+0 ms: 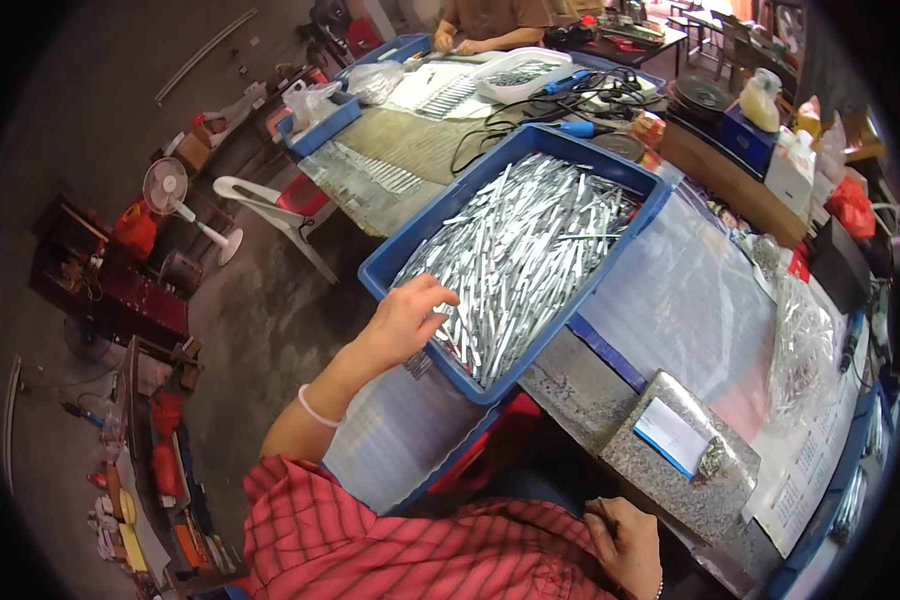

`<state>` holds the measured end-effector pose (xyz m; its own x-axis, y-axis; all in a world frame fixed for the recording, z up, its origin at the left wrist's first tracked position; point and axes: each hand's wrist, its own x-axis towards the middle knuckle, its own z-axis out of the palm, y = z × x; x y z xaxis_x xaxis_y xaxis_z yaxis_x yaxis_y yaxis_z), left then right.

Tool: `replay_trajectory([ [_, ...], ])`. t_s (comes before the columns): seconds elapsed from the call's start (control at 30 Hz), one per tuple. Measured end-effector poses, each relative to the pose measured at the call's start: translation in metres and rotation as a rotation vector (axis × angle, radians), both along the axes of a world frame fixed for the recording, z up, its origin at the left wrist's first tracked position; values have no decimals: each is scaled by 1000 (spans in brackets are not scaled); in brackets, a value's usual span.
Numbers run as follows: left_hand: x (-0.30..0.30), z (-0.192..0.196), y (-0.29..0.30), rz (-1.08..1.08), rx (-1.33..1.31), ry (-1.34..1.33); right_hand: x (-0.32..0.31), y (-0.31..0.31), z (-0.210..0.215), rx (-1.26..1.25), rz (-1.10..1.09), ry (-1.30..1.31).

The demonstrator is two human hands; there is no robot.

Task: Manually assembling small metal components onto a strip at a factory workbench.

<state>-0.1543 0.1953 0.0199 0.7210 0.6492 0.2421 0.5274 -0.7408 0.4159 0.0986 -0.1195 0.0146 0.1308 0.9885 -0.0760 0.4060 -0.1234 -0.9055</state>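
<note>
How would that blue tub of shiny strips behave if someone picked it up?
The blue tub is probably heavy for its size, being piled with metallic-looking strips. Those would likely slide over one another if it tilted, since they look thin, smooth and loose. The strips themselves seem fairly stiff: most lie straight.

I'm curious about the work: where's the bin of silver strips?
In the head view, the blue bin is slightly right of centre; the left hand is over its near-left edge, and the speckled block lies to its lower right.
</note>
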Motion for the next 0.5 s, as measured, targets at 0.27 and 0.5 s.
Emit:
replay_trajectory([
  [0.27,27,-34,44,-171,272,479,10,-30,-14,39,-70,0],
  [0.5,28,-12,41,-351,294,653,10,-29,-26,71,-40,2],
])
